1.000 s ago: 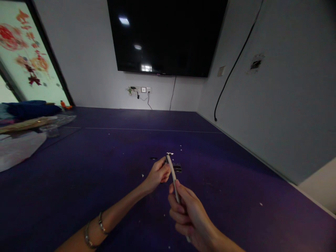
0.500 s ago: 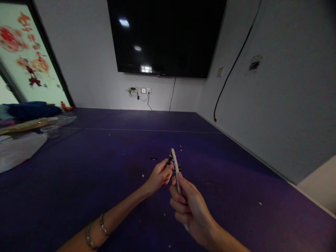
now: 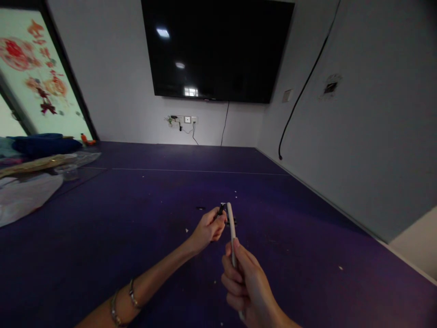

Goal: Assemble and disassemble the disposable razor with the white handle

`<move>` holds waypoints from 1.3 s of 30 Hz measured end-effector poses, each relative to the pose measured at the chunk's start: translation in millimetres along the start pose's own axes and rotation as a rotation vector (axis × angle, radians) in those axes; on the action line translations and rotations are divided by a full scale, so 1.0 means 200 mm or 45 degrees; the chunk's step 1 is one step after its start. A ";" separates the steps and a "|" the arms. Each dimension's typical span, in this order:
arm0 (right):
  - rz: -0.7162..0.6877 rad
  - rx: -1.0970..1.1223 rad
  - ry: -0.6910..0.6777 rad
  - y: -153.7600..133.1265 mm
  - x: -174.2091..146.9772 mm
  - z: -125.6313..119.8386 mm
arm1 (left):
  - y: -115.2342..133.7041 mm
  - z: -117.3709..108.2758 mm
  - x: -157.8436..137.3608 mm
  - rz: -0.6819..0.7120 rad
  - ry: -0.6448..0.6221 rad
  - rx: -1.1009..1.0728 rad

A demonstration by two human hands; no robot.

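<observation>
The right hand [image 3: 249,282] is curled, with its back turned out to the right. Its thumb and bent fingers pinch a long white stick [image 3: 230,218]. The arm comes in from the near edge of the purple surface [image 3: 153,246]. The stick pokes up out of the right hand, leans a little to the left, and bends near its top.

The left hand [image 3: 210,227] is farther out, and its arm stretches in a slant from the near left. Its fingers are folded, and the thumb and fingertips pinch a small black piece [image 3: 221,209]. The stick's top is just right of that piece; I cannot tell if they touch. Two bands [image 3: 132,291] go around the left arm.

Just behind the stick are some dark parts [image 3: 235,221], partly hidden. Left of the black piece, a thin black strip [image 3: 200,208] lies flat. Tiny white bits [image 3: 186,230] are dotted around.

Near the left edge sit a white bag [image 3: 27,196] and a blue bundle [image 3: 48,145]. Past the far edge, a big black TV [image 3: 218,50] hangs on the wall.
</observation>
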State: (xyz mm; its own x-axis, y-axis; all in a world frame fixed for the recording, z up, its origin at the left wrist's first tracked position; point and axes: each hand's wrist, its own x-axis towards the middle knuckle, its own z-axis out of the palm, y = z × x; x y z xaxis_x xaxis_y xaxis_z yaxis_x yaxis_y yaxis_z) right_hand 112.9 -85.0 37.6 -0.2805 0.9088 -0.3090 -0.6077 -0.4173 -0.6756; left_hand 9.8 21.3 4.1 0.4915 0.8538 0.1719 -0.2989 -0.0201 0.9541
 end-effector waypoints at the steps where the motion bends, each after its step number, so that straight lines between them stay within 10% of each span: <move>1: 0.016 -0.006 -0.006 0.01 0.00 0.00 | 0.00 0.00 0.00 0.010 0.008 -0.005; 39: 0.027 -0.012 -0.024 0.00 -0.02 -0.04 | 0.03 0.02 -0.01 0.015 0.043 -0.033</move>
State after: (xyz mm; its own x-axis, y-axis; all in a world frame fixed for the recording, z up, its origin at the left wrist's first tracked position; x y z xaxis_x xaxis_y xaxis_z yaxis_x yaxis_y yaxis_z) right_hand 119.4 -88.9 33.4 -0.3070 0.8995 -0.3108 -0.5945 -0.4363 -0.6755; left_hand 10.5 18.2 11.4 0.4602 0.8705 0.1745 -0.3257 -0.0173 0.9453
